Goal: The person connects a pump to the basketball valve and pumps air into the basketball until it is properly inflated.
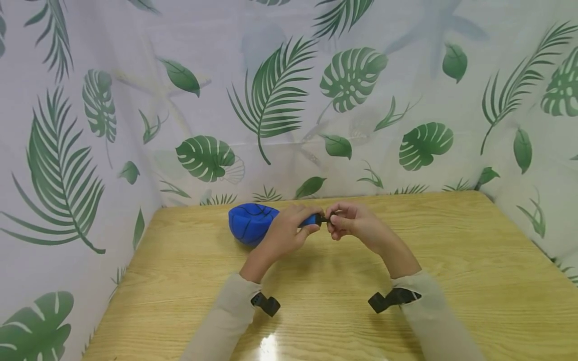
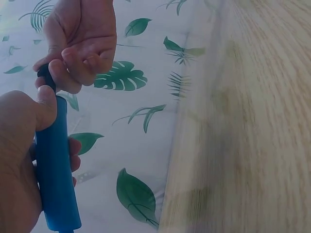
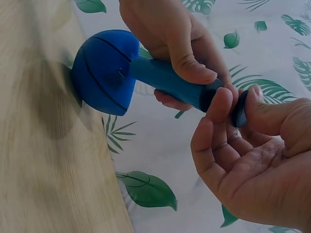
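Note:
A partly deflated blue ball [image 1: 253,223] with black lines sits toward the back of the table, left of both hands. My left hand [image 1: 285,228] grips the blue barrel of a small hand pump [image 2: 58,170], thumb along its side near the black end. In the right wrist view the barrel's far end meets the ball [image 3: 104,73]. My right hand [image 1: 355,224] pinches the pump's black handle [image 3: 239,109] between thumb and fingers, close to the barrel's end. A short black stretch shows between barrel and handle in the head view.
The wooden table [image 1: 325,311] runs beneath both arms. A white cloth with green leaf prints [image 1: 280,90] hangs behind and at the sides. Black wrist cameras sit at the left cuff and the right cuff.

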Motion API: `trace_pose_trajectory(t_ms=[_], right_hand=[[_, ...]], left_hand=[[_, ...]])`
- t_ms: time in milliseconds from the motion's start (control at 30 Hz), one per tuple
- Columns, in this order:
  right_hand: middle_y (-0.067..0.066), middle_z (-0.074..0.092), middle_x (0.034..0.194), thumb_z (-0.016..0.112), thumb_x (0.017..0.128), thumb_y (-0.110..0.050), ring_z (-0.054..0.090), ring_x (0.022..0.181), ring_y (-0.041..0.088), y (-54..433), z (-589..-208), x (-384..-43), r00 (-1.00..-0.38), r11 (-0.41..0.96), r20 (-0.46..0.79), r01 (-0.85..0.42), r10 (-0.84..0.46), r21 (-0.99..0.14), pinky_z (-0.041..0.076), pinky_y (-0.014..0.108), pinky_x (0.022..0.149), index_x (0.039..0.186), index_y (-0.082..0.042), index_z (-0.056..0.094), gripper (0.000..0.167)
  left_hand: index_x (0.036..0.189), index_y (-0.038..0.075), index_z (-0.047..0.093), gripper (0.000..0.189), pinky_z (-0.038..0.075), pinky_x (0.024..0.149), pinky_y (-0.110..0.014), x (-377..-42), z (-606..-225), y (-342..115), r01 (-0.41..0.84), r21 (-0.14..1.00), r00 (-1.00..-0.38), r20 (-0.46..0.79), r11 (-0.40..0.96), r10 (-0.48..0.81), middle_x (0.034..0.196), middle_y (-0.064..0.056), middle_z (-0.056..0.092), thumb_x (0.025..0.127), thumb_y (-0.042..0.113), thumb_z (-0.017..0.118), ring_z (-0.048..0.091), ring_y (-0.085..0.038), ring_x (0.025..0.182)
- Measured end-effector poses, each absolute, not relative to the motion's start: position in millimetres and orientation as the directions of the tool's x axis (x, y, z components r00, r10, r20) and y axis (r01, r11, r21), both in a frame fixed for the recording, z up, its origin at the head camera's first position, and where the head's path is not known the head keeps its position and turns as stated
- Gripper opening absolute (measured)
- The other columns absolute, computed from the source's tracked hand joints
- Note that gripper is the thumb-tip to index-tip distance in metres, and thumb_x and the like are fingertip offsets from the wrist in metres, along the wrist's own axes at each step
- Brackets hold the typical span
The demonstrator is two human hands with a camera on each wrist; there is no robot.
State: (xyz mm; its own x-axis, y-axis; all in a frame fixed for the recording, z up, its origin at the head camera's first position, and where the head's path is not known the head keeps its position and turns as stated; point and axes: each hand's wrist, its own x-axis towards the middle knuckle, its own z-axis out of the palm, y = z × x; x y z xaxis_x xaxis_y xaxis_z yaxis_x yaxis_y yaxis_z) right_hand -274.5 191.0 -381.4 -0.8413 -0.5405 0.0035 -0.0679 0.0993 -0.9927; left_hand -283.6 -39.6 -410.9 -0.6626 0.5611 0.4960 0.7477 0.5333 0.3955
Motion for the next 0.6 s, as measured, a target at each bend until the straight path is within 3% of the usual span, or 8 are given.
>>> trace_pose_trajectory(t_ms=[333, 600], right_hand=[[-0.001, 0.065, 0.090, 0.055, 0.106, -0.015, 0.060, 0.073, 0.013, 199.7, -367.6, -269.4, -0.826, 0.202, -0.005, -0.133, -0.564, -0.970, 0.057, 0.032, 0.077, 0.119, 0.006, 0.057, 0.026], [-0.001, 0.065, 0.089, 0.053, 0.107, -0.014, 0.060, 0.075, 0.014, 239.2, -341.2, -260.6, -0.827, 0.191, 0.095, -0.238, -0.555, -0.952, 0.057, 0.028, 0.073, 0.110, -0.003, 0.063, 0.015]], left_hand=[[0.135, 0.020, 0.064, 0.034, 0.051, 0.101, -0.043, -282.5, -407.1, -46.1, 0.690, 0.489, -0.720, 0.395, 0.533, 0.570, 0.128, -0.002, 0.067, 0.102, 0.029, 0.062, 0.062, -0.023, 0.120], [0.136, 0.022, 0.063, 0.035, 0.048, 0.108, -0.043, -286.8, -399.0, -55.3, 0.651, 0.544, -0.755, 0.391, 0.530, 0.526, 0.135, 0.000, 0.065, 0.101, 0.029, 0.061, 0.059, -0.022, 0.128]])
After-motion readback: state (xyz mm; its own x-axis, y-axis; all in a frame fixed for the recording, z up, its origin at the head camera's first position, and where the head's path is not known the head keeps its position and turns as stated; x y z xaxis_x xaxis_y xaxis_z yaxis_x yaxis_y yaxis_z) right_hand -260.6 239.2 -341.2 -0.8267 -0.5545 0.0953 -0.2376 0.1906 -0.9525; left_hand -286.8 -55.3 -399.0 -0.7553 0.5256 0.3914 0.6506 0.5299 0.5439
